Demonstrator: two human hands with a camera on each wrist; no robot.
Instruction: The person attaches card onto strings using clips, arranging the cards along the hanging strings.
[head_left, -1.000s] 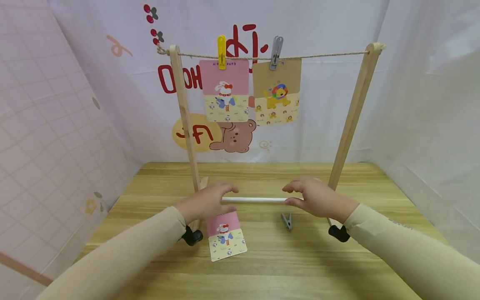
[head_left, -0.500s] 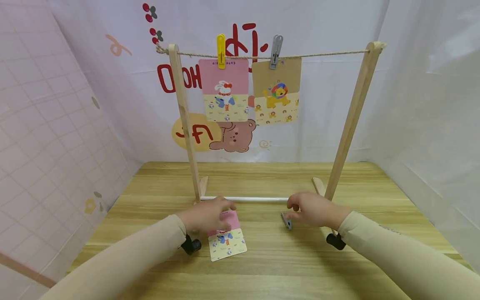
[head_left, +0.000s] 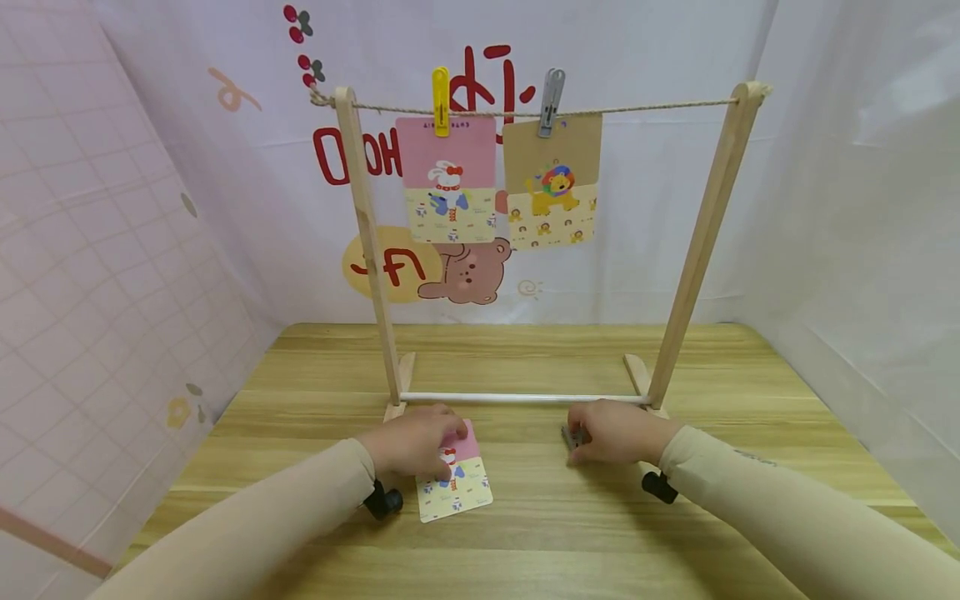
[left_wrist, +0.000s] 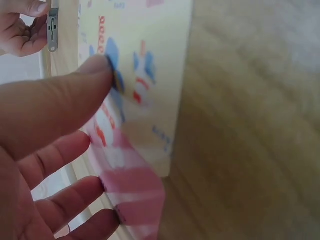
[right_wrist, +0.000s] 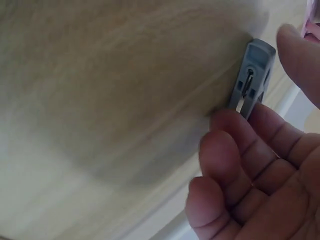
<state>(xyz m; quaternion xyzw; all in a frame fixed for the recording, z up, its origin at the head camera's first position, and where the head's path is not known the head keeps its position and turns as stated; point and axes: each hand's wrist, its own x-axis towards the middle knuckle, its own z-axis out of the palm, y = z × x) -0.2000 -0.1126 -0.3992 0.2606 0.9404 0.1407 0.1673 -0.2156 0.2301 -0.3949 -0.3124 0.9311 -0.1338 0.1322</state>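
Observation:
A pink and cream rabbit card point(head_left: 459, 493) lies on the table under my left hand point(head_left: 415, 440). In the left wrist view the thumb reaches over the cream half of the card point(left_wrist: 162, 65), and the spread fingers come to its edge at the pink end. I cannot tell how firmly they touch it. My right hand point(head_left: 624, 433) is bent over a grey clothespin point(head_left: 572, 437) on the table. In the right wrist view its fingertips meet one end of the clothespin point(right_wrist: 254, 75), while the thumb stands apart from it.
A wooden frame with two posts point(head_left: 367, 225) and a white crossbar point(head_left: 517, 397) stands behind the hands. From its twine point(head_left: 645, 108) hang a rabbit card point(head_left: 450, 158) under a yellow clothespin point(head_left: 441, 102) and a lion card point(head_left: 553, 183) under a grey one.
Both hands have come down and nearer from around the white crossbar, the left onto the loose card and the right to the grey clothespin. Card and clothespin keep their places.

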